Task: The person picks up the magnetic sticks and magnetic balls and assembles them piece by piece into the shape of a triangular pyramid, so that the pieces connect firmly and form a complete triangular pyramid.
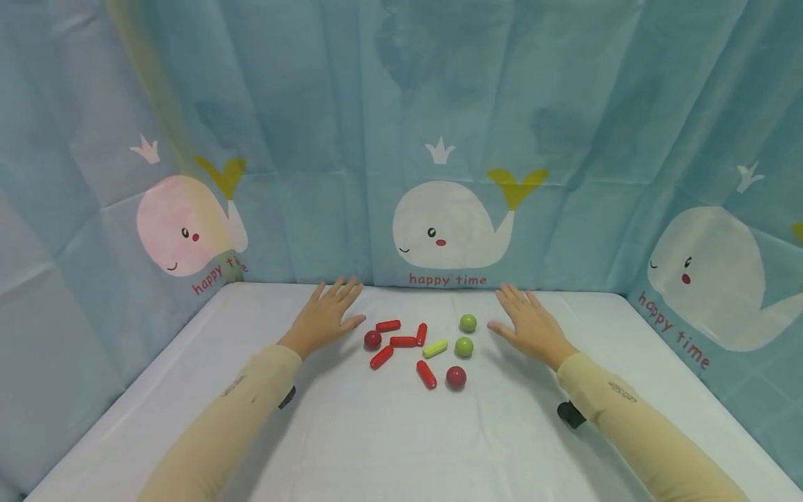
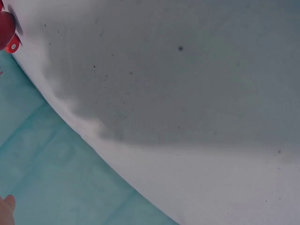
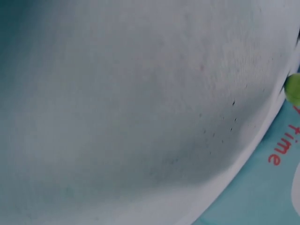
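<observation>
My left hand (image 1: 325, 314), fingers straight and spread, is held over the left side of the group of small things and grips nothing. Nearest to it are a dark red ball (image 1: 373, 339) and a red sausage-shaped piece (image 1: 387, 325). On the other side my right hand (image 1: 530, 324) is spread the same way, holding nothing, just right of two green balls (image 1: 468, 323). Between the hands lie several red sausage-shaped pieces (image 1: 426, 374), one yellow-green piece (image 1: 435, 348) of like shape, and a second dark red ball (image 1: 456, 377). A green ball (image 3: 293, 89) shows at the right wrist view's edge.
A white cloth (image 1: 376, 439) covers the table. Blue curtains (image 1: 301, 223) printed with whales and "happy time" stand behind it and along both sides. Dark devices (image 1: 571, 415) sit under the sleeves at the wrists. Shadows of the hands fall on the cloth.
</observation>
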### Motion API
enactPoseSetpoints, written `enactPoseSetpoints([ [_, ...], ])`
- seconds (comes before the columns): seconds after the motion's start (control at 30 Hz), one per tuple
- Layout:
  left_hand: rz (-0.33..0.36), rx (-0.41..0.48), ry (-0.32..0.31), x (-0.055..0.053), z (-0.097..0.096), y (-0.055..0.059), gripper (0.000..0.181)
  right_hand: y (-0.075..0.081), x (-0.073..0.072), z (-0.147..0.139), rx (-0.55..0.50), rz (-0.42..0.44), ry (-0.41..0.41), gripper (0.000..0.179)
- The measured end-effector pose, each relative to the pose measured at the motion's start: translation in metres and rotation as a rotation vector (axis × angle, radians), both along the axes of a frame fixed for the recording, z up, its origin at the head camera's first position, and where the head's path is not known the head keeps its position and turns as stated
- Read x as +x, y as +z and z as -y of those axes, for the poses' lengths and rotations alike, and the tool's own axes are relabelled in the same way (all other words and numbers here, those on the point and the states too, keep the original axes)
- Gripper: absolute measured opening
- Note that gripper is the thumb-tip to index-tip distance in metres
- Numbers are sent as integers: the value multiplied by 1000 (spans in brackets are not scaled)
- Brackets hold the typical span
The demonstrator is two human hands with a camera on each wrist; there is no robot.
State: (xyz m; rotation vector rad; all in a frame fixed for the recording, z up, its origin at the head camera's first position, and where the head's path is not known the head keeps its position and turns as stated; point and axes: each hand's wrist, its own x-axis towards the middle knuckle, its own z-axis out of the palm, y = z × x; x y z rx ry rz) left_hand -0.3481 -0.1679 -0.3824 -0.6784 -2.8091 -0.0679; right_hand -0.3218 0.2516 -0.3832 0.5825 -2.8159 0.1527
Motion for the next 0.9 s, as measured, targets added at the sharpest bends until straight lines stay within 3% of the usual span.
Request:
enactPoseSetpoints([
  [0.6, -7, -6, -41, 12, -5, -5, 74, -3, 11, 15, 3, 17, 48, 77],
  [0.9, -31, -14, -94, 13, -10, -11, 73, -3, 16, 20, -3, 31, 58, 76],
])
